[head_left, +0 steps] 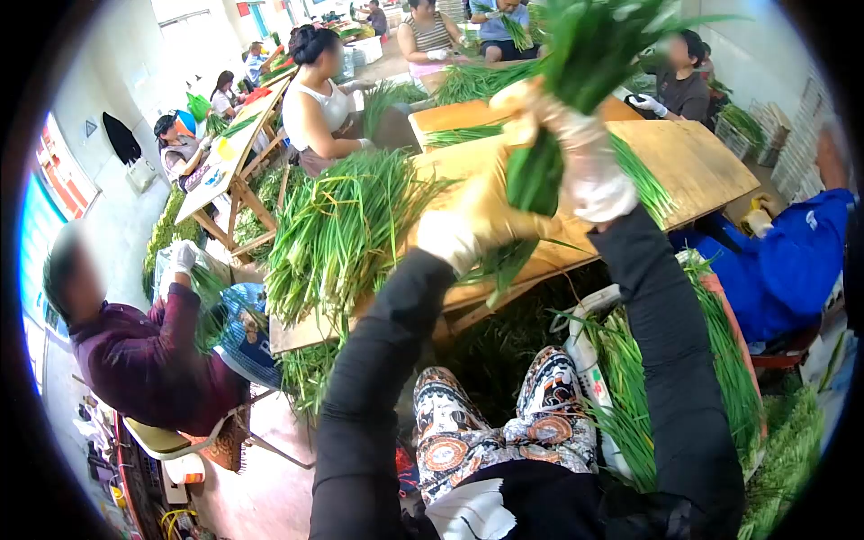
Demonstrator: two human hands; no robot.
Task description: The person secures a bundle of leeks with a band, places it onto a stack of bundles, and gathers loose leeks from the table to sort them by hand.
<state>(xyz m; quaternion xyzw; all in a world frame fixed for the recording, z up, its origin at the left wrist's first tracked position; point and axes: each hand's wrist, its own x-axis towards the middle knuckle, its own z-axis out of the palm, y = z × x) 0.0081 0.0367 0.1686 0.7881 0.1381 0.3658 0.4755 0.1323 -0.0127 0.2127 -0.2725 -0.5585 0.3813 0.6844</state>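
Note:
A bunch of garlic chives (598, 49) is held up above the wooden table, its leafy part fanning out at the top of the view. My right hand (580, 148), in a pale thin glove, is closed around the bunch higher up. Lower down, my left hand (481, 211), in a yellowish glove, wraps around the same bunch, and some leaves hang below it. To the left of my left hand, a large heap of loose chives (346, 225) lies at the table's near left corner.
The wooden table (693, 166) stretches ahead, with more chives (639, 180) lying on it. Beside my right leg stands a container of chives (621, 378). Co-workers sit close: a person in dark purple (135, 351) at left, one in a blue garment (774, 261) at right, several beyond.

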